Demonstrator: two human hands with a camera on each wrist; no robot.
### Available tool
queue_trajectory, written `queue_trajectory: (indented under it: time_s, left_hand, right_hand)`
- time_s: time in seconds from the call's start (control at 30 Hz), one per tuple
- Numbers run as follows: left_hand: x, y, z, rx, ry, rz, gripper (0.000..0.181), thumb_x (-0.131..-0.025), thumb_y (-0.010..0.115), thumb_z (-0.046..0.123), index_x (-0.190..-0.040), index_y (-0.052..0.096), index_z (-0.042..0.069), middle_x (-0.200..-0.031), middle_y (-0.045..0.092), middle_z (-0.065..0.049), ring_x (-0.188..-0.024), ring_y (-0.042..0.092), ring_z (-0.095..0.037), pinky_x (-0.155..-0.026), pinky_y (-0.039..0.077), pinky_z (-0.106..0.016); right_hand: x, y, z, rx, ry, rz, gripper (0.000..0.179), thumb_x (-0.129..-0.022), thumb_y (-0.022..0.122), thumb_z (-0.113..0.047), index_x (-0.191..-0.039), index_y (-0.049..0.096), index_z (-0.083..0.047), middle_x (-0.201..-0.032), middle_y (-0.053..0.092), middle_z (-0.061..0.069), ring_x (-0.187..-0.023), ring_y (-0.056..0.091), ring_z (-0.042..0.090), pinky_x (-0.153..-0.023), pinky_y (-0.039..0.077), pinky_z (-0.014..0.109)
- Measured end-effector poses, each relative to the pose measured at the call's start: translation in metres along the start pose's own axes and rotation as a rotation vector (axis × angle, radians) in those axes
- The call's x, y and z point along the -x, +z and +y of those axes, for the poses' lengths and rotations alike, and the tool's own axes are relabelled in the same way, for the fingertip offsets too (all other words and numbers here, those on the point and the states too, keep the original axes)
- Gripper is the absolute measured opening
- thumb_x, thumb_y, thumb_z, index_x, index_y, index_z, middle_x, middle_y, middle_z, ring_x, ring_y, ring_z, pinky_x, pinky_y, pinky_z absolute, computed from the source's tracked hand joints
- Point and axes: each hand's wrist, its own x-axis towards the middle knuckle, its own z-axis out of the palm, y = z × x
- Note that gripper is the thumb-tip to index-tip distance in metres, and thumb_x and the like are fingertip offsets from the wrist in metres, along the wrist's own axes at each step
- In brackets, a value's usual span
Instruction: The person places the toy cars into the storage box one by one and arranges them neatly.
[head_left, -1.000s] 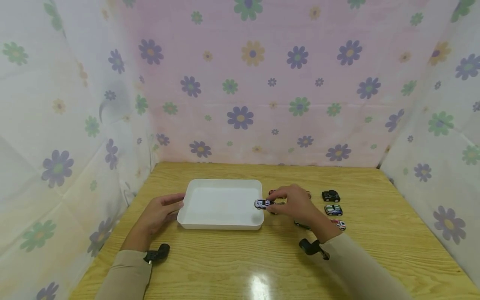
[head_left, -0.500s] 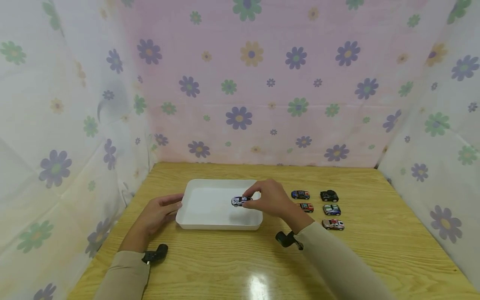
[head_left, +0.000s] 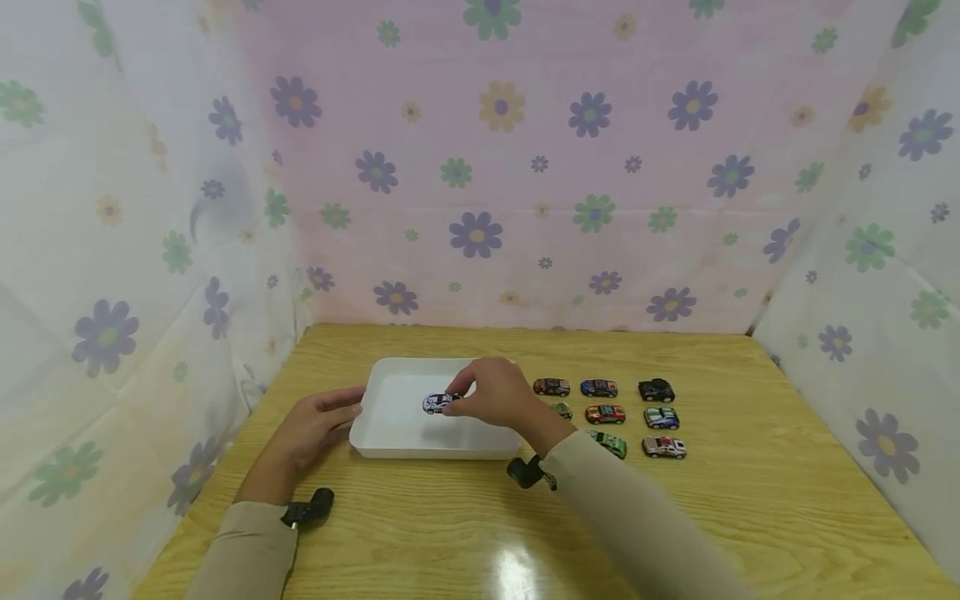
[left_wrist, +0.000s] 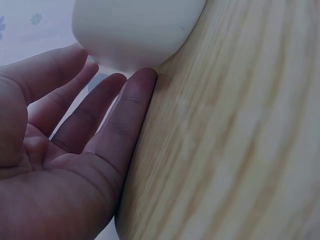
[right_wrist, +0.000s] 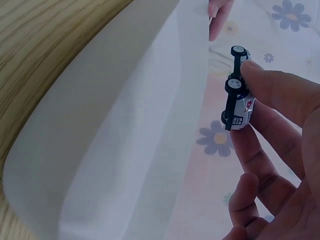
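A white toy car [head_left: 437, 403] with dark markings is pinched between the thumb and fingers of my right hand [head_left: 497, 395], over the inside of a white tray [head_left: 390, 452]. In the right wrist view the same toy car [right_wrist: 240, 100] shows its dark underside and wheels, above the tray wall [right_wrist: 100, 115]. My left hand [head_left: 315, 427] rests at the tray's left end. Seen from the left wrist, its fingers [left_wrist: 125, 115] extend along the table with their tips against the tray's corner [left_wrist: 135, 35].
Right of the tray, several toy cars stand in rough rows on the wooden table [head_left: 420, 525], among them a black one [head_left: 656, 390], a red one [head_left: 605, 414] and a green one [head_left: 609, 443]. Flowered cloth [head_left: 480, 167] encloses the table at the back and sides.
My right hand has carried the white toy car leftward from the tray's right edge to over its middle, uncovering the cars behind it. The left hand stays at the tray's left end.
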Motion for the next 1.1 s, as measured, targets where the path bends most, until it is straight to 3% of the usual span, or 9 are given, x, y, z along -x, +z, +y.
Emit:
queue_trajectory:
  time_s: [0.57,0.67,0.97,1.1]
  left_hand:
    - [-0.004,-0.001,-0.002,0.009,-0.021,0.026,0.060,-0.098,0.073,0.021,-0.151,0.052,0.002,-0.154,0.052,-0.016,-0.116,0.066,-0.007,-0.096,0.058,-0.032]
    - [-0.006,0.001,-0.001,0.006,-0.021,0.007,0.061,-0.099,0.073,0.022,-0.152,0.050,0.003,-0.155,0.051,-0.016,-0.118,0.065,-0.007,-0.096,0.058,-0.032]
    - [-0.004,0.001,0.001,-0.011,-0.023,-0.006,0.060,-0.100,0.070,0.023,-0.153,0.049,0.004,-0.160,0.046,-0.017,-0.123,0.061,-0.007,-0.098,0.057,-0.030]
    - [-0.002,0.000,0.001,-0.014,-0.028,-0.002,0.059,-0.101,0.069,0.023,-0.153,0.049,0.004,-0.160,0.044,-0.017,-0.123,0.061,-0.006,-0.098,0.057,-0.029]
  right_hand:
    - [-0.034,0.025,-0.037,0.039,0.029,-0.028,0.017,-0.082,0.086,-0.045,-0.095,0.084,-0.034,-0.084,0.072,-0.023,-0.084,0.061,0.001,-0.077,0.048,0.031]
    - [-0.037,0.027,-0.039,0.044,0.032,-0.030,0.017,-0.082,0.086,-0.046,-0.094,0.084,-0.034,-0.082,0.072,-0.023,-0.082,0.061,0.001,-0.075,0.047,0.030]
    - [-0.040,0.042,-0.047,0.046,0.066,-0.042,0.018,-0.079,0.089,-0.045,-0.093,0.084,-0.035,-0.080,0.071,-0.025,-0.080,0.060,-0.001,-0.087,0.045,0.038]
    - [-0.043,0.049,-0.050,0.068,0.069,-0.054,0.019,-0.078,0.090,-0.045,-0.093,0.084,-0.035,-0.081,0.071,-0.025,-0.080,0.059,-0.001,-0.083,0.044,0.036]
